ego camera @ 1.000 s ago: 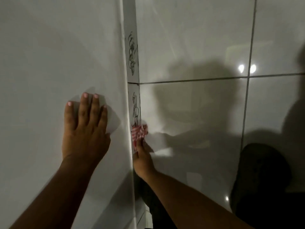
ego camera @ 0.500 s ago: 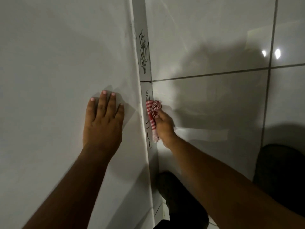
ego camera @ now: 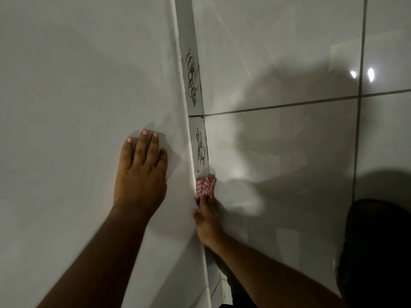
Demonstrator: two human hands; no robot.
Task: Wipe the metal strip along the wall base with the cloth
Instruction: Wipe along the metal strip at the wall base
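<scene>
Now I am pressing my left hand (ego camera: 142, 172) flat and open on the wall (ego camera: 66, 107) to steady myself, while my right hand (ego camera: 205, 215) is gripping the cloth (ego camera: 205, 184) against the strip (ego camera: 198, 138) to rub its black marks (ego camera: 200, 150).

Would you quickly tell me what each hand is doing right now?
Left hand: open, flat on the wall.
Right hand: closed on the cloth.

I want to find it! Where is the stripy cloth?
Head view, centre: the cloth is under the right hand, pressed on the strip just below the scribbles.

Head view, close, down wall base (ego camera: 195, 121)
</scene>
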